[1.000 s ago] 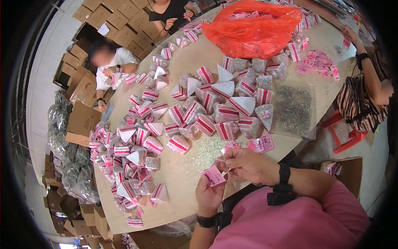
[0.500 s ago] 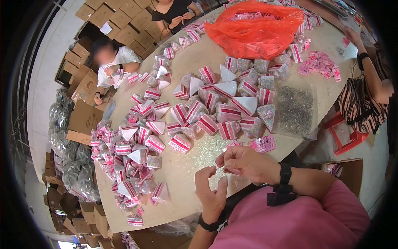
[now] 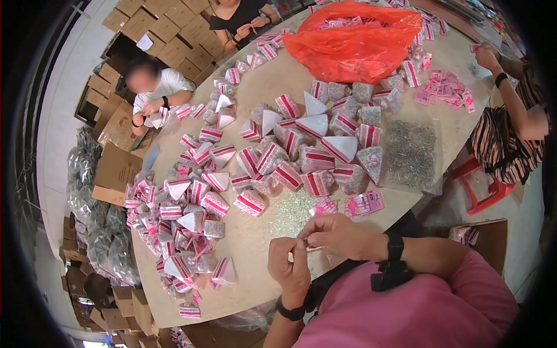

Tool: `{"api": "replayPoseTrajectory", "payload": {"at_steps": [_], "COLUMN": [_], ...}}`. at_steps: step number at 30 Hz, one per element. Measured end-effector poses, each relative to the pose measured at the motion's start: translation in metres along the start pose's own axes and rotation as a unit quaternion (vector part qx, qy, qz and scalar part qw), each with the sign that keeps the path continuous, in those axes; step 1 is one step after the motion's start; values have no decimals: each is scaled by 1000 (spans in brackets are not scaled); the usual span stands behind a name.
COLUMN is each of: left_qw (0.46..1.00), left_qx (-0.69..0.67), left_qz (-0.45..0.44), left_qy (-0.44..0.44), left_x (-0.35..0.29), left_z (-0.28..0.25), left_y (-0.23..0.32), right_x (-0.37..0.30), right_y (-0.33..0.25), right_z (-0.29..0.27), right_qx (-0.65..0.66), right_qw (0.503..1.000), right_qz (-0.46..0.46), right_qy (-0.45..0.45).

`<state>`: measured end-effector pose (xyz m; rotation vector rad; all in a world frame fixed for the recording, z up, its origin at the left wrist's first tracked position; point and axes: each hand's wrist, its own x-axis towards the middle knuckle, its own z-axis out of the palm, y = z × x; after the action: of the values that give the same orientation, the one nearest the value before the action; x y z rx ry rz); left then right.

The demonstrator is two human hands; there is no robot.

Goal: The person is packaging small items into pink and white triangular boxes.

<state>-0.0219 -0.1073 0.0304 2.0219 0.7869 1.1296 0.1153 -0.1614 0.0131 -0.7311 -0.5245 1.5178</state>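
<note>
My left hand [image 3: 289, 268] and my right hand [image 3: 341, 236] meet at the fingertips over the near edge of the table [image 3: 255, 278]. Both are closed in a pinch; whatever is between the fingers is too small or hidden to make out. Just beyond my right hand lie pink printed cards [image 3: 364, 203] and a smaller pink bundle [image 3: 323, 206]. Toy cake slices [image 3: 250, 202], white with a dark pink stripe, are heaped past the hands. Pale glitter [image 3: 287, 214] is scattered between the heap and my fingers.
A shallow tray of small metal pieces [image 3: 411, 149] sits at the right, near loose pink cards [image 3: 445, 88]. A red plastic bag [image 3: 354, 46] stands at the far side. More wrapped slices [image 3: 174, 232] pile up at left. Three other people work round the table.
My left hand has closed from a spread thumb and finger into a pinch and come up against my right fingertips. At far left, a co-worker's hands have come together.
</note>
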Motion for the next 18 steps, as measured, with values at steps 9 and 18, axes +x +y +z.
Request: {"api": "replayPoseTrajectory", "payload": {"at_steps": [9,18], "left_qw": [979,957], "left_qx": [-82,-9], "left_qz": [-30,-44], "left_qy": [-184,-287], "left_x": [21,8], "left_z": [-21,-42], "left_y": [0,-8], "right_x": [-5,-10], "right_y": [-9,8], "right_z": [-1,-15], "right_qx": [-58,-27], "right_qw": [995,990], "right_qz": [71,130], "right_qy": [-32,-51]}}
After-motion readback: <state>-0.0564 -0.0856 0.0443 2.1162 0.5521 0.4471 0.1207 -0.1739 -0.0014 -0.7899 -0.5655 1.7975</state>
